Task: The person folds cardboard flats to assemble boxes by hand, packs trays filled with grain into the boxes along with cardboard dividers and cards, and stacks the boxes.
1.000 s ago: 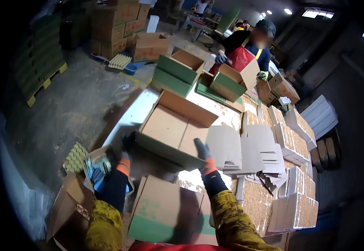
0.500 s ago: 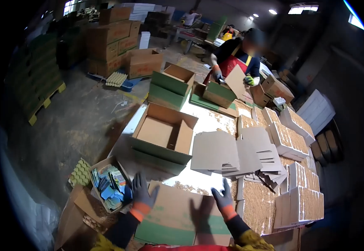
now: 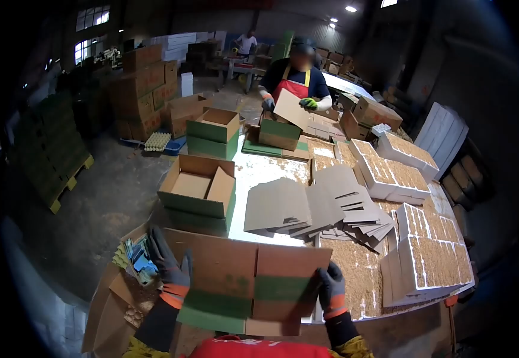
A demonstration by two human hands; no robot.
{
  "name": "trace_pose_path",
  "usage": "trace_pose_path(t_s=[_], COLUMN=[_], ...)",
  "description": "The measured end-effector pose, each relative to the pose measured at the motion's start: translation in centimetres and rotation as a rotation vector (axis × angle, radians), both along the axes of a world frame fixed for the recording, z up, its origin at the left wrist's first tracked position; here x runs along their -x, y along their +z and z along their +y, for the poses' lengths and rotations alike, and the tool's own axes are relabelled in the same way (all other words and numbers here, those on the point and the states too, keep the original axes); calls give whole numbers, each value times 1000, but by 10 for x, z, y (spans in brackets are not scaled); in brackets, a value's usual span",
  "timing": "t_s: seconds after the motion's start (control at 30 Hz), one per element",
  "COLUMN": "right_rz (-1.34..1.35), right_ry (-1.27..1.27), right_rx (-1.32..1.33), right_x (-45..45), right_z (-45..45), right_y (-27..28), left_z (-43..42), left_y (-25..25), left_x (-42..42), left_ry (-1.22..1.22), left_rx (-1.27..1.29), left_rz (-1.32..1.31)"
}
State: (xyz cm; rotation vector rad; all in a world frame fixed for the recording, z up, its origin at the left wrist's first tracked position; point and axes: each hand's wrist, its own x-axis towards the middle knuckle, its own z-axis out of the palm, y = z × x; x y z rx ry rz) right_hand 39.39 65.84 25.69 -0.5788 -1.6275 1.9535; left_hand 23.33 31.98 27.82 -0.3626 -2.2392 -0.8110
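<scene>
A flattened cardboard box (image 3: 224, 268), brown with a green band, stands tilted up in front of me between my hands. My left hand (image 3: 173, 271), in a dark glove with an orange cuff, lies along its left edge, fingers stretched upward and thumb apart. Around the right edge of the board curl the fingers of my right hand (image 3: 331, 289), gloved the same way. Beyond the board are an opened brown-and-green carton (image 3: 197, 200) and a fanned stack of grey cardboard sheets (image 3: 277, 206).
White-sided blocks with crumbly brown tops (image 3: 435, 256) line the right side. A small box of blue packets (image 3: 140, 256) sits at my left. Across the table, a person in a red apron (image 3: 292, 86) handles a carton (image 3: 278, 132). Stacked cartons (image 3: 143, 89) stand behind left.
The flattened box has risen from lying on the table to a tilted upright position. My right hand has closed on its right edge; my left has come against the left edge. The view has shifted.
</scene>
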Motion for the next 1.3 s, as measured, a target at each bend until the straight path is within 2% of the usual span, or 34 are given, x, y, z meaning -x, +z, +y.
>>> trace_pose_path(t_s=[0.03, 0.07, 0.1, 0.13, 0.17, 0.2, 0.23, 0.27, 0.3, 0.33, 0.37, 0.4, 0.47, 0.5, 0.6, 0.7, 0.73, 0.77, 0.83, 0.87, 0.9, 0.97, 1.0, 1.03, 1.1, 1.17, 1.2, 1.23, 1.27, 1.3], right_rz=[96, 43, 41, 38, 35, 3, 62, 163, 363, 495, 320, 163, 32, -6, 35, 2, 33, -41, 31, 103, 116, 156, 117, 105, 47, -48, -84, -123, -23, 30], right_ry=[13, 117, 182, 218, 255, 110, -127, -245, -213, -51, 86, 211, 304, 321, 327, 291, 295, 414, 367, 279, 314, 309, 290, 252, 360, 496, 557, 617, 727, 851], right_rx=[8, -115, -109, -116, -123, -262, -553, -857, -946, -1133, -1334, -1440, -1610, -1703, -1741, -2012, -1940, -1769, -1593, -1583, -1544, -1320, -1237, -1166, -985, -1225, -1332, -1434, -1351, -1182], right_x=[-1, -4, -7, -10, -12, -14, -18, -20, -14, -12, -9, 1, 9, 8, -14, -33, -36, -46, -51, -51, -55, -68, -77, -87, -103, -103, -96, -87, -73, -64], right_z=[9, 21, 32, 45, 53, 42, 26, 7, -9, -23, -49, -76, -98, -103, -106, -111, -114, -117, -126, -126, -124, -114, -108, -103, -90, -94, -101, -109, -116, -121], right_y=[1, 8, 3, -4, -9, 7, 25, 56, 70, 94, 116, 133, 117, 113, 102, 94, 97, 103, 106, 96, 105, 110, 115, 123, 134, 148, 151, 153, 150, 121], left_z=[4, -1, -7, -3, -4, -9, -13, -15, -16, -20, -23, -24, -32, -32, -28, -24, -28, -31, -25, -24, -26, -30, -32, -38, -42, -25, -11, 0, 10, 17], left_y=[31, 38, 44, 64, 71, 77, 85, 95, 103, 110, 117, 121, 107, 111, 113, 119, 109, 107, 119, 123, 128, 140, 146, 155, 142, 99, 91, 88, 82, 72], left_x=[-11, -13, -16, -25, -28, -29, -29, -29, -26, -22, -17, -7, 13, 20, 33, 27, 28, 26, 17, 9, 6, 3, 1, -1, 0, -7, -15, -17, -14, -14], left_ry=[10, -118, -244, -338, -374, -406, -438, -530, -633, -737, -840, -901, -930, -948, -871, -1056, -1081, -1062, -1027, -965, -884, -719, -650, -596, -557, -603, -622, -694, -758, -899], left_rx=[129, 331, 532, 515, 545, 572, 597, 544, 500, 455, 406, 463, 458, 466, 520, 483, 484, 453, 400, 321, 320, 306, 205, 216, 211, 393, 331, 335, 502, 486], left_rz=[94, 88, 78, -143, -211, -276, -340, -383, -555, -737, -920, -1085, -1275, -1327, -1421, -1337, -1214, -1147, -1006, -871, -779, -590, -484, -459, -545, -408, -470, -389, -428, -737])
